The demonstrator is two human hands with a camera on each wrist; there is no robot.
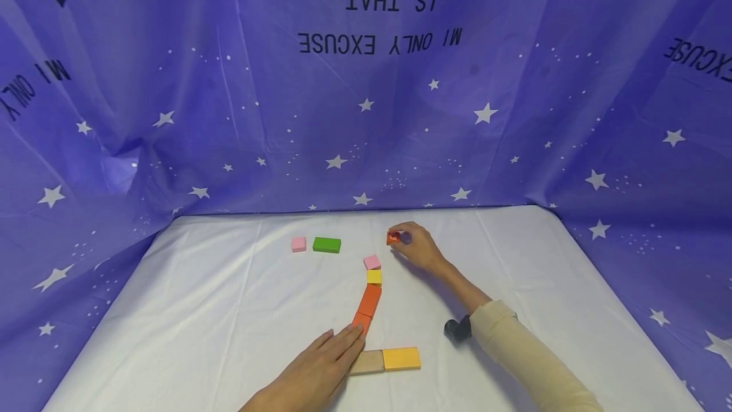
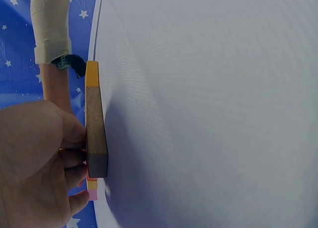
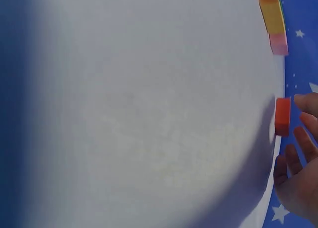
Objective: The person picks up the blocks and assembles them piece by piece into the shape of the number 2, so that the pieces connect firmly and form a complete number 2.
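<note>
Along a bent row of blocks, my left hand [image 1: 320, 364] lies with its fingers extended. Their tips touch the near end of an orange-red block [image 1: 370, 301] pair. Beside the thumb is a brown wooden block [image 2: 97, 123], partly hidden by the hand in the head view. A yellow-orange block [image 1: 402, 358] adjoins the wooden one. At the row's far end are a small yellow block [image 1: 374, 276] and a pink block [image 1: 372, 262]. My right hand [image 1: 422, 248] is around a small red block [image 1: 392, 238]; in the right wrist view a gap shows between its fingers and that red block [image 3: 282, 116].
Farther left on the white cloth [image 1: 229, 310] are a green block [image 1: 326, 245] and another pink block [image 1: 298, 244]. A dark wrist-worn device [image 1: 457, 330] juts from the right sleeve. Purple star-printed fabric [image 1: 366, 126] hangs behind and at both sides.
</note>
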